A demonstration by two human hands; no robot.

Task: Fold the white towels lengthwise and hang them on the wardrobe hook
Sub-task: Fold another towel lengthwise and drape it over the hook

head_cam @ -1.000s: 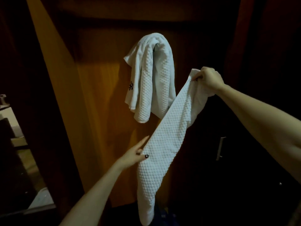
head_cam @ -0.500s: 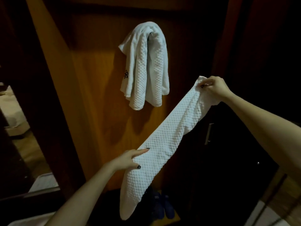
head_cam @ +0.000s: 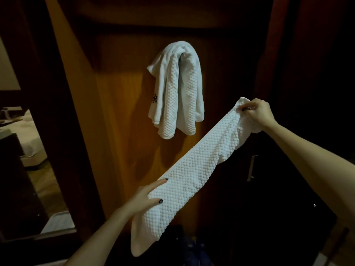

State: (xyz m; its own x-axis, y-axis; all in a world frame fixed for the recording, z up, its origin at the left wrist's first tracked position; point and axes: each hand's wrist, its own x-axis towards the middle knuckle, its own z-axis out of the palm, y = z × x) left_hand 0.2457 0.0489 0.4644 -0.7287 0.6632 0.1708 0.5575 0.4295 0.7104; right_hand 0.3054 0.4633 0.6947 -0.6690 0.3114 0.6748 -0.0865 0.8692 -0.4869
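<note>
One folded towel (head_cam: 201,169) slants from my right hand (head_cam: 257,114), fingers pinching its top, to my left hand (head_cam: 146,196), thumb and fingers clasping it lower.

Probably a hotel bedroom; wooden wardrobe (head_cam: 119,112), monogrammed towel (head_cam: 172,93), bed (head_cam: 28,135) at left.

Off to my left, past a dark door frame (head_cam: 57,131), I'm seeing a bed (head_cam: 28,139) with pale bedding, and a white mat (head_cam: 59,223) on the floor nearer me. Bottom centre, dark blue shoes (head_cam: 194,248) sit in shadow. On the right there's a dark door (head_cam: 288,189) with an upright metal handle (head_cam: 252,167), and a small shiny stud (head_cam: 314,205) lower down on it.
</note>
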